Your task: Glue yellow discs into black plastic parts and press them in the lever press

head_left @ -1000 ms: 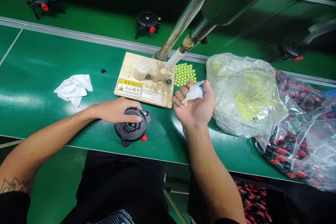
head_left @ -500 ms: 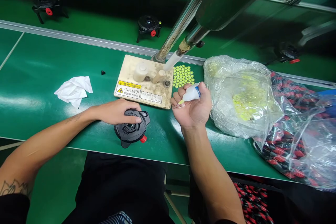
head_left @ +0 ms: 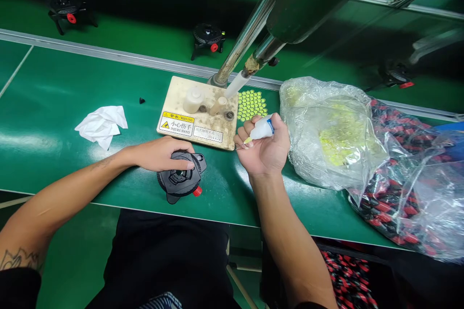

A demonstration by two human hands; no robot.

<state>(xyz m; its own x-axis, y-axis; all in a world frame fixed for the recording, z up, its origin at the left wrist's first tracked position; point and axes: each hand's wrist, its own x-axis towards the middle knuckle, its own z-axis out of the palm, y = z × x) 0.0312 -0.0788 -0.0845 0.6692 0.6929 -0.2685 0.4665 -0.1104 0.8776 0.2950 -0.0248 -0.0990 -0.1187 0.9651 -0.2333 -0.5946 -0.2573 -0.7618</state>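
Note:
My left hand grips the upper left side of a round black part with a red knob, which lies on the green table near its front edge. To the right, my right hand is raised palm up, its fingers curled round a small white bottle with a yellow tip and a thin needle pointing left. The needle end is close to the lower right corner of the press's cream base plate. Behind this hand lies a cluster of yellow-green round pieces.
A metal press post rises behind the plate. White tissue and a small black piece lie left. Plastic bags of yellow and red-black parts fill the right. Black devices stand on the back ledge.
Both hands keep their holds on the black part and the bottle. My right hand has shifted very slightly left; the view has moved a little.

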